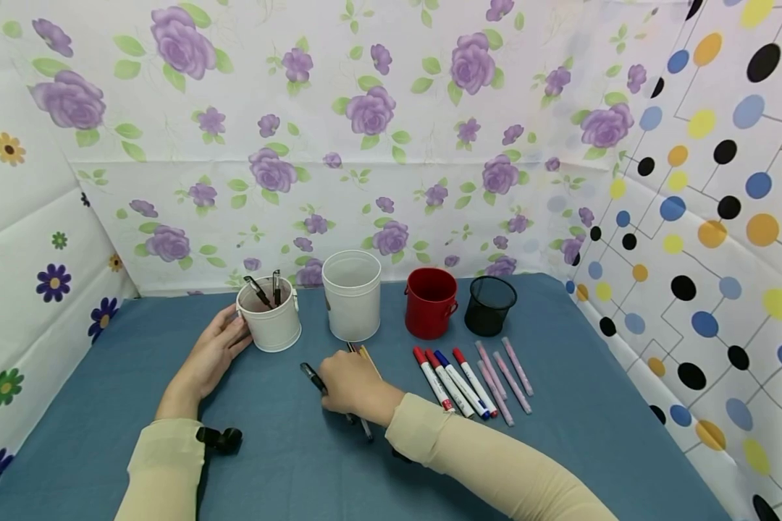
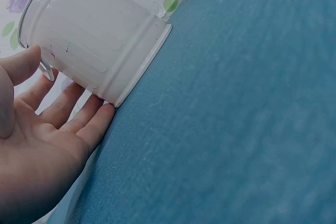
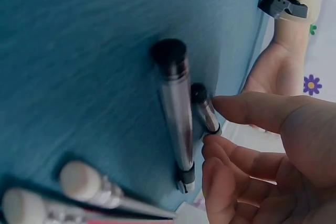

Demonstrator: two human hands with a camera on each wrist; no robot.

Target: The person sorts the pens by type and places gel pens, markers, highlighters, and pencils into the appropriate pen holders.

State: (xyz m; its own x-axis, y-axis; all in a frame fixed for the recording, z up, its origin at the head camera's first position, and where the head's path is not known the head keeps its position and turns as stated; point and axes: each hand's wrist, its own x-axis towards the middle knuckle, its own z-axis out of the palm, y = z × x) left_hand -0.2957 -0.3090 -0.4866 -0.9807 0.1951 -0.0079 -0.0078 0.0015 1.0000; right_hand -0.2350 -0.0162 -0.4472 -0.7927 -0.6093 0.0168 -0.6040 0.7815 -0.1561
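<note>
My left hand (image 1: 213,354) rests its fingertips against the side of a small white metal bucket (image 1: 275,329), thumb by the handle lug in the left wrist view. Two black pens (image 1: 276,288) stand inside this bucket. Over the middle of the cloth, my right hand (image 1: 358,387) pinches a black-capped pen (image 1: 313,378), with thumb and forefinger at its barrel in the right wrist view. Another clear-barrelled pen with a black end (image 3: 177,114) lies beside it on the cloth. A yellowish pen or pencil (image 1: 367,356) shows partly from under the right hand.
Behind stand a taller white bucket (image 1: 354,300), a red bucket (image 1: 431,304) and a black mesh holder (image 1: 490,307). Several red- and blue-capped markers (image 1: 456,382) and several pink pens (image 1: 510,373) lie right of my right hand. Patterned cloths hang around the blue-covered table (image 1: 267,463).
</note>
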